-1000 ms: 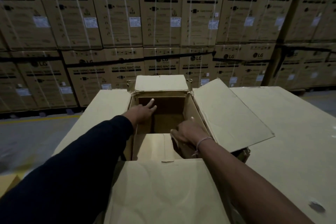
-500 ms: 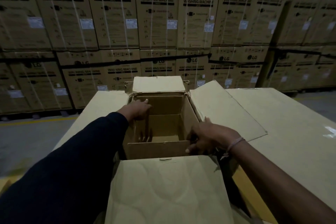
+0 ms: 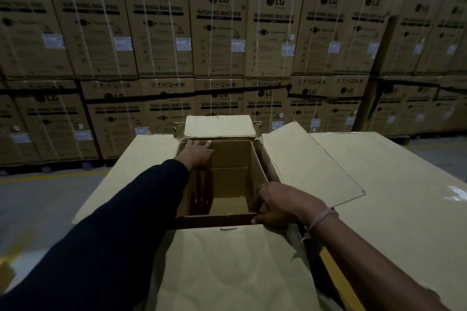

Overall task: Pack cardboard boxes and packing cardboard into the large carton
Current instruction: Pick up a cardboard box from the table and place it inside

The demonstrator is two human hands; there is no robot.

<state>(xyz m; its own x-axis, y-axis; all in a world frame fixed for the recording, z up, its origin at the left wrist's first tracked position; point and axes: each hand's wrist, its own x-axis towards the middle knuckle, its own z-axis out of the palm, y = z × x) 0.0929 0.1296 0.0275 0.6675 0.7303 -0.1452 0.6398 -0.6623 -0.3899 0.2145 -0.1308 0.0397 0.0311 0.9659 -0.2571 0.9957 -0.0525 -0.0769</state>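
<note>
The large carton (image 3: pixel 227 272) stands in front of me with all its top flaps folded outward. Inside its opening sits a smaller open cardboard box (image 3: pixel 235 156), squared up against the carton walls and with nothing visible in it. My left hand (image 3: pixel 198 154) lies flat on the far left corner of the opening, fingers spread toward the far flap (image 3: pixel 218 126). My right hand (image 3: pixel 280 206) grips the near right corner of the inner box, fingers curled over its rim.
A big flat cardboard surface (image 3: pixel 404 197) lies to the right, under the carton's right flap (image 3: pixel 308 166). Strapped washing machine cartons (image 3: pixel 217 33) are stacked in a wall behind. Grey floor with a yellow line (image 3: pixel 38 179) is on the left.
A tilted cardboard panel near my right hand dropped in as the near wall. My right hand moved from inside to the near right corner; my left slid to the far left corner.
</note>
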